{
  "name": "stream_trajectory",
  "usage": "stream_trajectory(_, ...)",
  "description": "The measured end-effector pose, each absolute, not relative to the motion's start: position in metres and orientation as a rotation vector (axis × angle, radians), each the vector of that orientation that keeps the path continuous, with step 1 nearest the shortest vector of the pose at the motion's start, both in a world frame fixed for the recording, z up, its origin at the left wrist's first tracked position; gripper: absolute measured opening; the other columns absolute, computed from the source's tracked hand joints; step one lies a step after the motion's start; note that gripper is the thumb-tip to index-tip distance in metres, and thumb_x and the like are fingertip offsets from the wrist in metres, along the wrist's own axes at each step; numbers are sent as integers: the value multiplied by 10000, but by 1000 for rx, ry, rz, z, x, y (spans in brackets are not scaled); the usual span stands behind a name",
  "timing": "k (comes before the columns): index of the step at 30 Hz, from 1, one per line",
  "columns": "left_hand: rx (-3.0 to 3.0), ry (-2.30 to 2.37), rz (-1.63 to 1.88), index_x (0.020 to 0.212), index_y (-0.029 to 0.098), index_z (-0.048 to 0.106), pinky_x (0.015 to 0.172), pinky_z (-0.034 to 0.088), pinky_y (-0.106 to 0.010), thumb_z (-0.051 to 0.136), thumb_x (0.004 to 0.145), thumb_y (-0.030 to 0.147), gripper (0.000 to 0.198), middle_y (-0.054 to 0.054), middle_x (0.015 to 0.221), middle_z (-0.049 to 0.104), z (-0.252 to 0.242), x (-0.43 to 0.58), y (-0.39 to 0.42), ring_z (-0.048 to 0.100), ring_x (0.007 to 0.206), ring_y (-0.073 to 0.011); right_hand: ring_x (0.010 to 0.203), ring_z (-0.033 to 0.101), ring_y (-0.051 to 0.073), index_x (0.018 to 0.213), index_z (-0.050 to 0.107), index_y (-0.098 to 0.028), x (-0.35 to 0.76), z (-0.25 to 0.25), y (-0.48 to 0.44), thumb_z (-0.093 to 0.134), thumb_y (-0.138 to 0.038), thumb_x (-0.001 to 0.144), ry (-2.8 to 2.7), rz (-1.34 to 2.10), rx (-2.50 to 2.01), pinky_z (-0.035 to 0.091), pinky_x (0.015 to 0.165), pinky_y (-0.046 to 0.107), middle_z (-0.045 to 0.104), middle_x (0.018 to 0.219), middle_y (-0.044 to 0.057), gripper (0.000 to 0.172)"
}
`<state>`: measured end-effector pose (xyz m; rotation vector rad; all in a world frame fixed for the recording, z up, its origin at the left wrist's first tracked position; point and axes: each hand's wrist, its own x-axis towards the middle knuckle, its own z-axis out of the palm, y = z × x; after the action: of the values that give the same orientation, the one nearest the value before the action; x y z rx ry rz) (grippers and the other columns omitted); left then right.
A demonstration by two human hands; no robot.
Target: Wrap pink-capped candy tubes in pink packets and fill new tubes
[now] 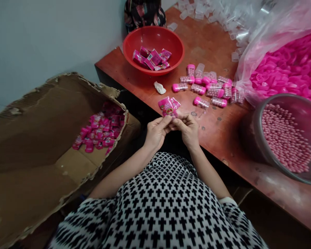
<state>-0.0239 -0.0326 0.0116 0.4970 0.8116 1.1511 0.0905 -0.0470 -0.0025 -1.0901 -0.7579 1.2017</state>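
Head view: a pink foil sachet (168,106) is pinched between the left hand (157,133) and right hand (188,131), the fingers (166,121) closed narrowly on its lower edge. Its long axis tilts up and rightward, away from the wearer. Neither hand is clearly nearer. Beyond it, the table (212,45) carries pink-capped clear bottles (200,88) and a red bowl (153,34) holding more sachets (151,58).

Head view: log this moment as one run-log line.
Left hand: holds pink packet | Right hand: holds same packet | Nearby: red bowl of packets
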Motion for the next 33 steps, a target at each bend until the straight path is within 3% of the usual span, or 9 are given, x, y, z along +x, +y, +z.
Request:
stream_trajectory(3, 468, 899, 1440, 841, 169, 686, 795, 558, -286, 669, 740, 540, 384, -76, 976, 733, 20, -56, -26, 687, 904, -182, 602, 680, 116, 855, 588, -196, 93, 1, -47, 751, -350, 713, -807, 1214, -1103, 581, 547, 234, 692, 723, -32, 265)
stream_trajectory(6, 519, 1059, 1576, 1046, 204, 647, 858, 547, -330, 489, 807, 663, 541, -89, 1057, 720, 14, -71, -14, 683, 965, -194, 582, 663, 105, 860, 578, -192, 104, -2, -47, 715, -379, 749, -802, 1147, -1159, 563, 532, 229, 691, 741, -19, 257)
stream_trajectory(9, 968, 1223, 1431, 1193, 205, 601, 967, 490, -398, 569, 819, 557, 514, -108, 1152, 686, -8, -56, 7, 646, 1077, -230, 553, 641, 97, 844, 577, -188, 112, -6, -47, 696, -406, 759, -835, 1125, -1234, 536, 497, 216, 684, 726, -15, 262)
stream_trajectory(13, 1906, 1386, 1049, 1130, 199, 664, 1159, 236, -481, 641, 819, 375, 358, -90, 1371, 541, -38, -26, 38, 393, 1358, -280, 523, 620, 92, 809, 579, -186, 115, -7, -48, 687, -408, 762, -910, 1132, -1313, 513, 479, 208, 665, 672, -23, 251)
stream_trajectory(16, 2158, 1472, 862, 1067, 215, 695, 1169, 184, -520, 583, 863, 319, 255, -65, 1338, 573, -52, -16, 52, 385, 1363, -281, 517, 609, 89, 796, 577, -187, 117, -7, -47, 682, -407, 760, -935, 1124, -1355, 503, 480, 208, 646, 657, -30, 247)
stream_trajectory(26, 2236, 1460, 968, 932, 204, 716, 1142, 269, -482, 491, 909, 279, 239, -42, 1161, 688, -62, -13, 55, 514, 1254, -238, 578, 605, 108, 763, 582, -188, 123, -7, -28, 639, -369, 776, -1062, 966, -1399, 491, 573, 257, 660, 702, -9, 190)
stream_trajectory(31, 2195, 1679, 998, 1229, 200, 601, 1117, 279, -467, 505, 901, 355, 376, -98, 1370, 542, -48, -25, 90, 423, 1316, -278, 545, 586, 111, 751, 574, -189, 125, -7, -42, 645, -373, 760, -1059, 995, -1428, 487, 554, 258, 626, 635, -25, 197)
stream_trajectory(33, 2148, 1803, 914, 1255, 189, 583, 1085, 306, -472, 504, 896, 382, 415, -127, 1379, 525, -43, -28, 113, 439, 1285, -306, 543, 585, 110, 755, 569, -190, 125, -7, -46, 646, -381, 759, -1044, 1028, -1426, 487, 550, 254, 613, 618, -31, 206)
